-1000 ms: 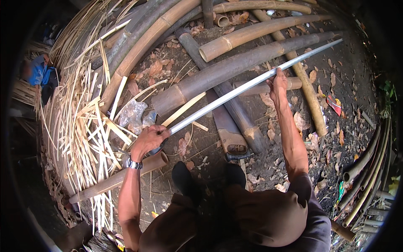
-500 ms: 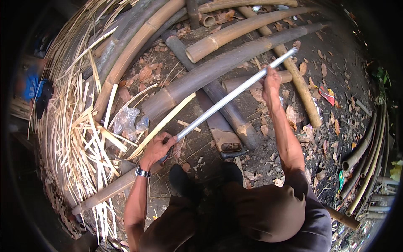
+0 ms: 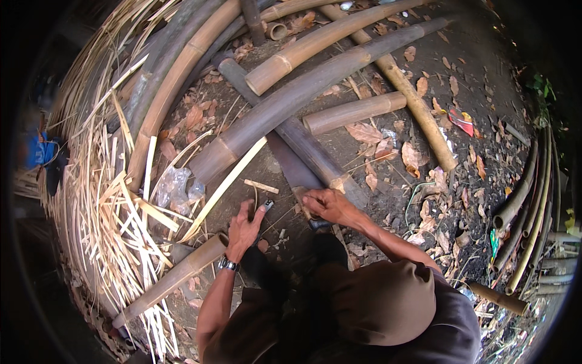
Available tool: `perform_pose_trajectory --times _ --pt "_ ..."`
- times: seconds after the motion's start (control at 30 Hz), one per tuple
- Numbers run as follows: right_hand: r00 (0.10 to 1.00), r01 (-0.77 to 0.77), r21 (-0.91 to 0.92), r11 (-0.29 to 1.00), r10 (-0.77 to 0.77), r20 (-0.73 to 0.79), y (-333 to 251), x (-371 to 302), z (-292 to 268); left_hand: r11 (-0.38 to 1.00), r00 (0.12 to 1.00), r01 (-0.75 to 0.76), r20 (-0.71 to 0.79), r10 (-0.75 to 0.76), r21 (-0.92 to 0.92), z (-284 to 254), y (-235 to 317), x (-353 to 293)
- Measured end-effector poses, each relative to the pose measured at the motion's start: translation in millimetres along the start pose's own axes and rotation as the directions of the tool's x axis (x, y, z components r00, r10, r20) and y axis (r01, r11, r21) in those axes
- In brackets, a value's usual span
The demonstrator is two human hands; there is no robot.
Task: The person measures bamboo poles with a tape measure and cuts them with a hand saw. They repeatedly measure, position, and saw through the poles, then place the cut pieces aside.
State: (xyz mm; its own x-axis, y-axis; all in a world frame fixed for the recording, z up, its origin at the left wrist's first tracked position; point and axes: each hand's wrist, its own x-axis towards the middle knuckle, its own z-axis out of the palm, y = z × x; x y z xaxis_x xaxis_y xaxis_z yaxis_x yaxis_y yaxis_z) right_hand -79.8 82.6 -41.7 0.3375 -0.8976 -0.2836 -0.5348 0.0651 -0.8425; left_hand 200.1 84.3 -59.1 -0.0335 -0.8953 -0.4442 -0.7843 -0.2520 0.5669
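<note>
My left hand (image 3: 244, 229), with a watch on its wrist, is closed round a tape measure (image 3: 268, 205). Only its small metal end shows by my thumb; the palm hides the rest. My right hand (image 3: 330, 206) is closed over the handle end of a handsaw (image 3: 292, 162). Its curled fingers hide most of the handle, and what they grip does not show. The saw lies on the soil beside a dark bamboo pole (image 3: 315, 155). Between my hands and the thick poles lie a short bamboo sliver (image 3: 262, 186) and a long pale split strip (image 3: 227, 187).
A thick bamboo pole (image 3: 273, 118) crosses ahead, with a shorter piece (image 3: 357, 113) beyond it. Pale bamboo strips (image 3: 130, 242) heap up at left, near clear plastic (image 3: 176, 189). A bamboo length (image 3: 176, 276) lies by my left arm. Thin poles (image 3: 533, 206) are stacked at right.
The long metal tape blade, stretched between my hands before, is drawn in. My right hand has let go of its far end and come back toward me, over the saw handle.
</note>
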Motion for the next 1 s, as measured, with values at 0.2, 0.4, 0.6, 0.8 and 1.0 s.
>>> perform_pose_trajectory --times 0.2,0.4,0.6,0.8,1.0 --pt "0.943 0.178 -0.537 0.825 -0.299 -0.148 36.7 -45.6 48.7 0.968 0.967 -0.247 -0.054 0.248 0.037 0.9 -3.8 -10.9" --pt "0.993 0.105 -0.697 0.709 -0.106 0.041 57.2 -52.7 73.2 0.910 0.925 -0.368 -0.027 0.380 0.192 -108.2 32.2 -34.1" --pt "0.936 0.221 -0.858 0.464 -0.348 0.053 65.0 -55.5 67.0 0.820 0.919 -0.363 0.025 0.393 0.442 -199.6 81.8 -46.7" --pt "0.950 0.288 -0.376 0.881 -0.214 0.226 -7.5 -93.9 11.4 0.682 0.955 -0.296 0.211 0.208 0.668 -188.9 121.2 37.5" --pt "0.954 0.098 0.010 0.995 -0.091 -0.285 -39.6 -174.7 -32.1 0.793 0.975 -0.217 0.165 0.149 0.569 -137.8 115.6 123.8"
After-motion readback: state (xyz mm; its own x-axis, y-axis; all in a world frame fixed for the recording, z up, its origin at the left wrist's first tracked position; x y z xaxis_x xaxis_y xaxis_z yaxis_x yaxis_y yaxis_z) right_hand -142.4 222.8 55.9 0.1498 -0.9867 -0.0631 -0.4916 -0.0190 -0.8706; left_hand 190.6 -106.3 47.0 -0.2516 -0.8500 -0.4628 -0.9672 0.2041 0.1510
